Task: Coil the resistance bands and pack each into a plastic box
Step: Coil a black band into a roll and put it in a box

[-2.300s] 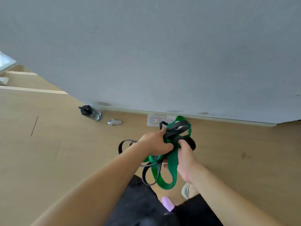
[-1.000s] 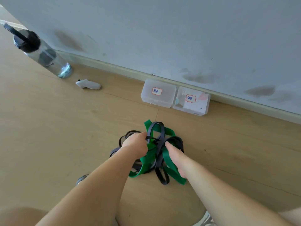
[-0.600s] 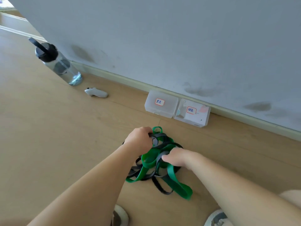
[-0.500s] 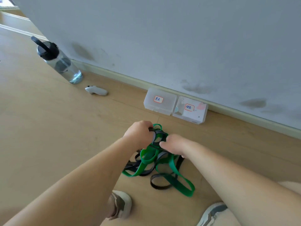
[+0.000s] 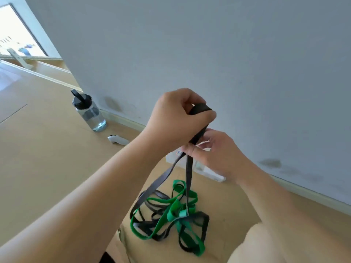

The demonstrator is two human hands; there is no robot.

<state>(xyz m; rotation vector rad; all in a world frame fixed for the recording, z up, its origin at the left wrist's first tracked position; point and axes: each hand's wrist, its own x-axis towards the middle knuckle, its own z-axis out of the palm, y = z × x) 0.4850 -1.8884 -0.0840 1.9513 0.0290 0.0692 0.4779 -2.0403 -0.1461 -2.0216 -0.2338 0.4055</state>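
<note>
A black resistance band (image 5: 189, 168) rises from the floor to my hands. My left hand (image 5: 176, 118) is raised in a fist, with the band's top loop wrapped over its fingers. Just below it, my right hand (image 5: 214, 150) pinches the same band's two strands. The band's lower part trails into a tangle with a green resistance band (image 5: 171, 211) lying on the wooden floor. Two clear plastic boxes (image 5: 210, 172) stand against the wall, mostly hidden behind my hands.
A clear water bottle (image 5: 89, 112) with a black cap stands by the baseboard at left, with a small white controller (image 5: 117, 139) lying beside it. The grey wall (image 5: 228, 54) is close ahead. My knee (image 5: 266, 243) shows at bottom right.
Both hands have risen from the tangle on the floor, lifting the black band's end up. The green band stayed down. The view tilted up toward the wall.
</note>
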